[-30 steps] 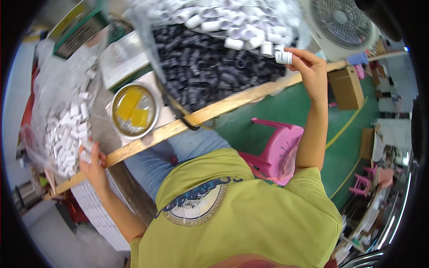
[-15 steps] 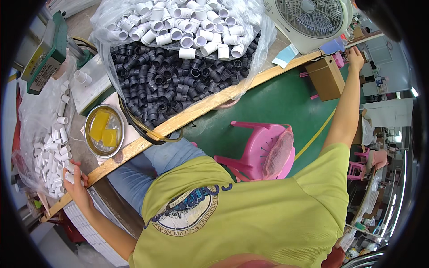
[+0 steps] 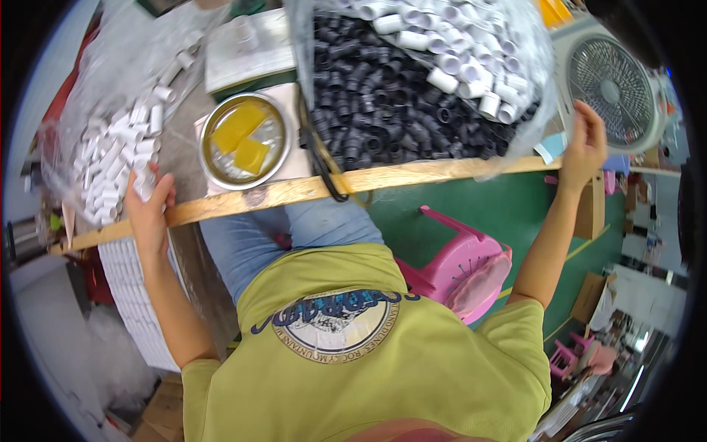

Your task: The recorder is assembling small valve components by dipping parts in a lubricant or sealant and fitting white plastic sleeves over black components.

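Observation:
At the left end of the bench, my left hand (image 3: 152, 210) is closed around a white plastic pipe fitting (image 3: 144, 186), next to a loose pile of white fittings (image 3: 110, 166). My right hand (image 3: 585, 147) is raised at the right end of the bench, beside the fan (image 3: 610, 92). Its fingers point upward, slightly bent, and I see nothing in them. A light blue slip (image 3: 549, 149) lies just left of that hand. Between my hands a clear plastic bag (image 3: 532, 110) holds white fittings (image 3: 442, 79) over many black fittings (image 3: 398, 136).
A round metal dish (image 3: 207, 158) with yellow blocks stands near the bench's wooden edge (image 3: 434, 169). Behind it is a metal plate (image 3: 250, 59) on a green base. A pink stool (image 3: 468, 269) stands on the green floor, with a cardboard box (image 3: 589, 210) farther right.
My view has turned, so the bench edge looks more level. My right hand has come from beyond the bench's far right end to beside the fan. My left hand still holds white fittings.

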A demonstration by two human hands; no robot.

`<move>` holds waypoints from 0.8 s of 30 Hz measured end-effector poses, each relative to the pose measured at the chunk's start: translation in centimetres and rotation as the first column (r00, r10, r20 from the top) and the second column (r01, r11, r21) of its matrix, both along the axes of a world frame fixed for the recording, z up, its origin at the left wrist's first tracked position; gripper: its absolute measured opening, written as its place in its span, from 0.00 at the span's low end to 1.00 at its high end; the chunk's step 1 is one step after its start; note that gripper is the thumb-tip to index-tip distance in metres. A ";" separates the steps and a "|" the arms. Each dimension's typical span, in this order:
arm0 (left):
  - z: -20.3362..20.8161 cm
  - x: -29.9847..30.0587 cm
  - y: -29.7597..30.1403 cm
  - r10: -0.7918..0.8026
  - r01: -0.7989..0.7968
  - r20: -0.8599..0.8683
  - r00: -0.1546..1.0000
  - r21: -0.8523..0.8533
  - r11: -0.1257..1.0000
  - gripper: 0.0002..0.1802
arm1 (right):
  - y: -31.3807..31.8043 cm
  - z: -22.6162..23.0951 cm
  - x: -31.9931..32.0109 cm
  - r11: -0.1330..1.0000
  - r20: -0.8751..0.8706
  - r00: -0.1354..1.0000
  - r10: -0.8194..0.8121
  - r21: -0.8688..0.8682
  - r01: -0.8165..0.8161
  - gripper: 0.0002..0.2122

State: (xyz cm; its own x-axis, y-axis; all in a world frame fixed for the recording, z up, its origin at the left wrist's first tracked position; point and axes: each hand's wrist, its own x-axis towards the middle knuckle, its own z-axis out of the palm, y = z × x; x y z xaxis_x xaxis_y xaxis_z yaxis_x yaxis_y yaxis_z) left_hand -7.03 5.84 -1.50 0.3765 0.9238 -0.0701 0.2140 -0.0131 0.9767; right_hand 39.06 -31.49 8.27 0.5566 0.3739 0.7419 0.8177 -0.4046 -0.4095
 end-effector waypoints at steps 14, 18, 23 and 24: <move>1.5 -1.5 3.1 0.152 -0.130 -0.066 0.986 0.257 0.958 0.17 | 16.2 -4.1 -10.1 0.789 0.004 0.972 0.236 -0.584 -0.189 0.07; 1.0 -0.1 5.3 0.196 0.074 -0.362 0.911 0.612 0.787 0.19 | 17.8 -2.7 -12.5 0.790 -0.127 0.919 0.373 -0.476 -0.386 0.06; 0.0 1.2 8.4 0.253 0.431 -0.708 0.659 0.631 0.645 0.20 | 18.8 -2.8 -14.1 0.671 -0.297 0.895 0.332 -0.592 -0.446 0.04; -0.2 1.4 9.2 0.230 0.458 -0.689 0.688 0.657 0.598 0.22 | 18.8 -2.8 -14.5 0.672 -0.296 0.897 0.328 -0.594 -0.441 0.04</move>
State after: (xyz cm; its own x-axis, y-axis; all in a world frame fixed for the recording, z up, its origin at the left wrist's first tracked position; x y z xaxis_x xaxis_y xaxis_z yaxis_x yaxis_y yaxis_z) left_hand -5.67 15.07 -1.71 0.6423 0.6933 0.3267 0.6916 -0.7080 0.1428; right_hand 24.54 -12.66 5.42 0.3375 0.9262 0.1680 0.9106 -0.2760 -0.3077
